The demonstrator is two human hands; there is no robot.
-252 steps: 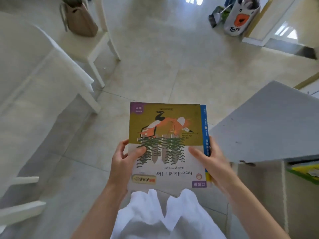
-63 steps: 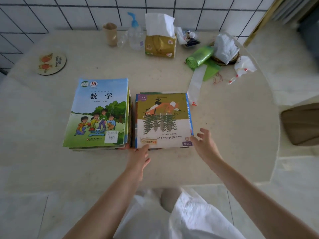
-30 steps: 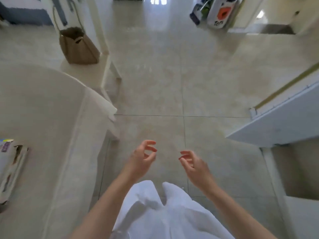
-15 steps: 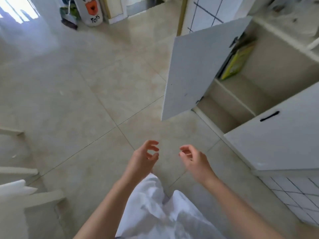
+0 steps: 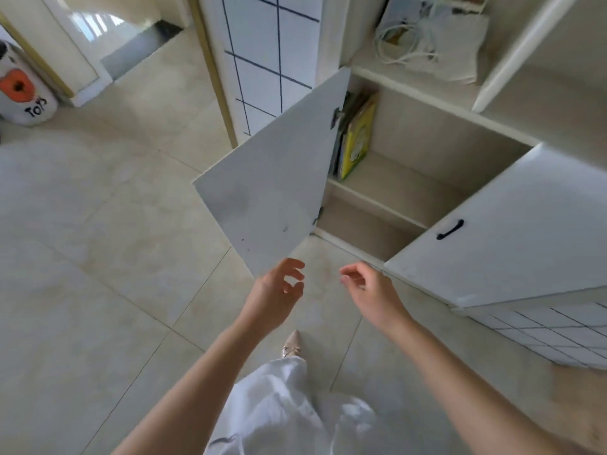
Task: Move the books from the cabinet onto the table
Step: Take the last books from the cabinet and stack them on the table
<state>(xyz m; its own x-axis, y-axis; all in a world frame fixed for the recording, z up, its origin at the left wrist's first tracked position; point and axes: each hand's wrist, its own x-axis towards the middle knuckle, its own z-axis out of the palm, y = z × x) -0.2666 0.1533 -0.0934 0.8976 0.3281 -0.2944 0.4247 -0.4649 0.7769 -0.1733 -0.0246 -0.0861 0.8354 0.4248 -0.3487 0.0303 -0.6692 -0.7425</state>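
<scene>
Books: a few thin books stand upright on the upper shelf inside the cabinet, leaning against its left inner wall. The front one has a yellow-green cover with a pale picture; the darker ones behind it show only their edges, and how many they are I cannot tell.
Shelf: the rest of this shelf, to the right of the books, is bare; the lower shelf under it is also bare.
Left door: the white left door is swung open toward the person and covers the left edge of the books.
Right door: the right door, with a black handle, is open too and stands before the right part of the cabinet.
Left hand: the left hand is in the air near the lower corner of the left door, fingers loosely curled, holding nothing.
Right hand: the right hand is in the air beside it, fingers loosely bent, also holding nothing.
Above: a pale bag with white cords lies in the open compartment over the cabinet.
Floor: beige tile floor; a white container with an orange mark stands far left.
Person: a white skirt and a pointed shoe are seen below.
</scene>
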